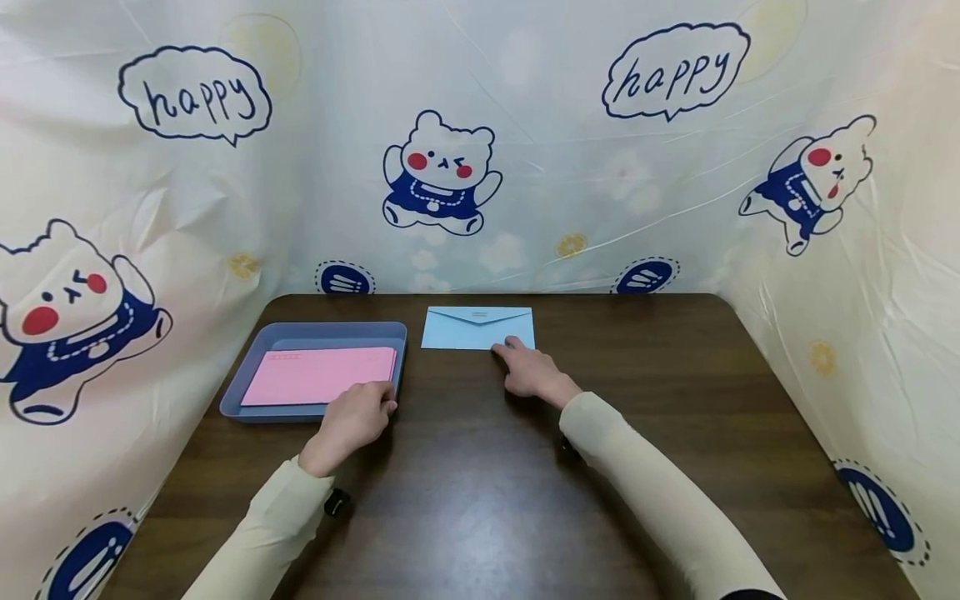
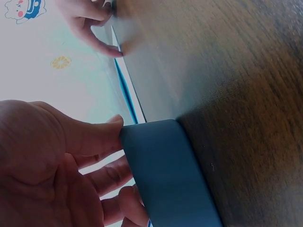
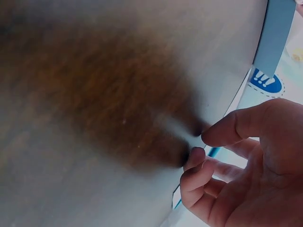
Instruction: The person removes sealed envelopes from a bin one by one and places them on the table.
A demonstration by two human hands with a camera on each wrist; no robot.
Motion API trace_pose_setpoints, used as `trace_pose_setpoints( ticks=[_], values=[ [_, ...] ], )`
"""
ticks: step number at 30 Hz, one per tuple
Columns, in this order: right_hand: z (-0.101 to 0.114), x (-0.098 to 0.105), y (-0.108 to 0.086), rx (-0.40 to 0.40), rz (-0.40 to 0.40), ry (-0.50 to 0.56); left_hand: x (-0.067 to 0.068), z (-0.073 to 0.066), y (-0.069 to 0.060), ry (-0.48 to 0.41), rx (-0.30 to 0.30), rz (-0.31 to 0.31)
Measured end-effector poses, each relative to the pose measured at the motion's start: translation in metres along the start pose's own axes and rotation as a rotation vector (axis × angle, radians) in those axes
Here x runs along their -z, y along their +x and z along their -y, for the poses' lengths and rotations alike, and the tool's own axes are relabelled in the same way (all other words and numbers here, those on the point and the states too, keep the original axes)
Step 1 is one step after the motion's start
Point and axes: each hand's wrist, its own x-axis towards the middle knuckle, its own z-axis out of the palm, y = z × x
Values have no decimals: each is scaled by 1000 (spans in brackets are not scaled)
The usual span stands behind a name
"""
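Note:
A light blue envelope (image 1: 472, 327) lies flap side up toward the back of the table. My right hand (image 1: 531, 372) touches its near edge by the right corner, thumb and forefinger a little apart. To the left stands a shallow blue-grey tray (image 1: 238, 409) holding pink envelopes (image 1: 315, 377), stacked flat. Over the tray's front right corner is my left hand (image 1: 357, 414). The thumb meets the rim of the tray wall (image 2: 165, 165) in the left wrist view, and the bent fingers reach inside. That wall hides whether they pinch a pink envelope.
The dark wooden table (image 1: 480, 500) stretches in front of and right of the envelope. A patterned curtain (image 1: 540, 208) hangs around the back and sides. A dark wrist device (image 1: 337, 502) sits beneath the left cuff.

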Motion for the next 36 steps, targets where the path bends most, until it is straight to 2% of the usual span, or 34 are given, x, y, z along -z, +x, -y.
trace_pose_setpoints(
  ticks=[11,36],
  values=[
    [-8,1,11,-35,2,4,1,1,1,16,-4,0],
    [-13,4,22,-29,27,1,0,1,0,9,4,2]
  ],
)
